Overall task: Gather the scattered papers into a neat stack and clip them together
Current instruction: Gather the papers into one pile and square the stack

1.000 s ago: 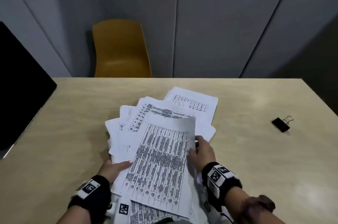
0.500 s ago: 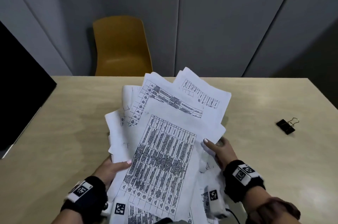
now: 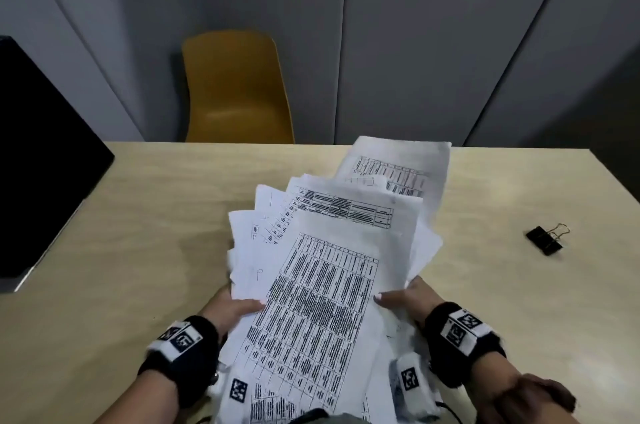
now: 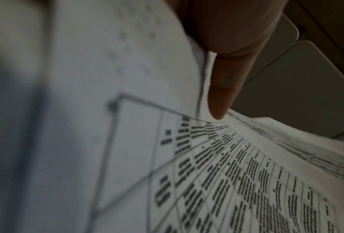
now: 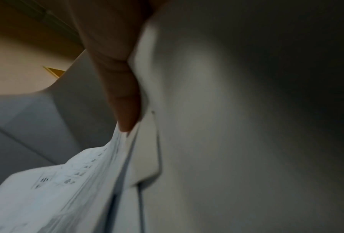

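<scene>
papers (image 3: 322, 285): loose fanned bundle, lifted off table (image 3: 138, 216), centre-near; sheets splay toward 1 o'clock, edges not aligned
left hand (image 3: 232, 311): grips bundle's left edge at 8 o'clock, thumb on top sheet, fingers under
right hand (image 3: 408, 297): grips right edge at 4 o'clock, thumb on top, rest hidden under the sheets
binder clip (image 3: 547, 238): flat on table at 3 o'clock, well apart from papers, untouched
chair (image 3: 235, 88): yellow, 11 o'clock behind table
black panel (image 3: 38, 160): 9 o'clock
</scene>
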A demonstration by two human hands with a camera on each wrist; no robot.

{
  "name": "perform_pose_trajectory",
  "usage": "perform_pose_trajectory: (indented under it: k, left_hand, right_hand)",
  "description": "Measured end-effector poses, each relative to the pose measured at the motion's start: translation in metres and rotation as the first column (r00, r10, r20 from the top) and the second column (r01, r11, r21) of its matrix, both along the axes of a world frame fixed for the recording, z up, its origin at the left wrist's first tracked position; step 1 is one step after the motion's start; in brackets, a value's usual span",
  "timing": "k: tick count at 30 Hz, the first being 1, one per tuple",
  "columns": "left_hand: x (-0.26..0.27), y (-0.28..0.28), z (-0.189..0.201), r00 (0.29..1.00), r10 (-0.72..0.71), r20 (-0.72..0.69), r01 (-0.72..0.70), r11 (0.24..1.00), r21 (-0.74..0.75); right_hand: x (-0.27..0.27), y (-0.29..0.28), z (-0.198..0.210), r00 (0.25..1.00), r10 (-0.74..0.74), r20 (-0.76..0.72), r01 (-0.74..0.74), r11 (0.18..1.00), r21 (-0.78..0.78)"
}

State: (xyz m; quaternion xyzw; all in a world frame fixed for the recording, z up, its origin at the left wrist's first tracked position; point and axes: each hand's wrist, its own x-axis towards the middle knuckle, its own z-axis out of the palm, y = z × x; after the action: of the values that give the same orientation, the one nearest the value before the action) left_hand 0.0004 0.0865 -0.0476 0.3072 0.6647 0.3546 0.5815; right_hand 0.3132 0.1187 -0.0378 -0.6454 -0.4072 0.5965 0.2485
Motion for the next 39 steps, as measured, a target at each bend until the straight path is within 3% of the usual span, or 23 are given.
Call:
perform_pose_trajectory:
  k: [3, 7, 11, 14, 17, 20, 23, 26, 29, 33, 36, 39]
  left_hand:
    - [0.008, 0.006, 0.008, 0.992, 0.018, -0.128, -0.016, 1.0, 0.022]
    - [0.018, 0.02, 0.05, 0.969, 0.122, -0.212, -0.074, 0.972, 0.224]
    - [0.027, 0.036, 0.108, 0.966, 0.216, -0.141, -0.122, 0.862, 0.491]
    - [0.023, 0.04, 0.127, 0.965, 0.24, -0.103, -0.135, 0.796, 0.59]
    - [0.017, 0.037, 0.122, 0.975, 0.218, -0.045, -0.157, 0.817, 0.555]
    - [0.022, 0.03, 0.11, 0.983, 0.183, -0.026, -0.148, 0.863, 0.483]
    - [0.032, 0.025, 0.106, 0.974, 0.219, 0.065, -0.226, 0.878, 0.422]
    - [0.036, 0.023, 0.11, 0.953, 0.303, 0.012, -0.272, 0.838, 0.473]
    - [0.038, 0.022, 0.12, 0.947, 0.321, 0.014, -0.275, 0.789, 0.549]
    - [0.02, 0.03, 0.122, 0.956, 0.283, 0.073, -0.267, 0.743, 0.614]
    - [0.012, 0.03, 0.114, 0.977, 0.163, 0.134, -0.21, 0.819, 0.535]
    - [0.02, 0.031, 0.101, 0.957, 0.208, 0.201, -0.274, 0.872, 0.405]
  right_hand:
    - [-0.001, -0.003, 0.011, 0.998, -0.052, 0.032, 0.049, 0.995, 0.09]
    - [0.0, 0.005, 0.048, 0.987, -0.119, 0.105, 0.089, 0.962, 0.259]
    - [0.0, 0.019, 0.096, 0.976, -0.213, -0.045, 0.204, 0.819, 0.536]
    - [0.002, 0.017, 0.118, 0.961, -0.217, -0.174, 0.278, 0.76, 0.588]
    - [0.006, 0.008, 0.124, 0.971, -0.111, -0.213, 0.209, 0.829, 0.518]
    - [0.005, 0.006, 0.11, 0.958, -0.172, -0.23, 0.25, 0.893, 0.375]
    - [0.001, 0.007, 0.099, 0.962, -0.241, -0.13, 0.273, 0.877, 0.396]
    - [-0.001, 0.005, 0.1, 0.956, -0.277, -0.099, 0.293, 0.884, 0.363]
    - [0.0, 0.004, 0.107, 0.951, -0.269, -0.151, 0.308, 0.867, 0.392]
    - [0.009, 0.007, 0.117, 0.926, -0.27, -0.266, 0.373, 0.771, 0.516]
    - [0.01, 0.007, 0.115, 0.926, -0.237, -0.293, 0.363, 0.769, 0.526]
    - [-0.001, 0.008, 0.108, 0.919, -0.233, -0.319, 0.374, 0.772, 0.514]
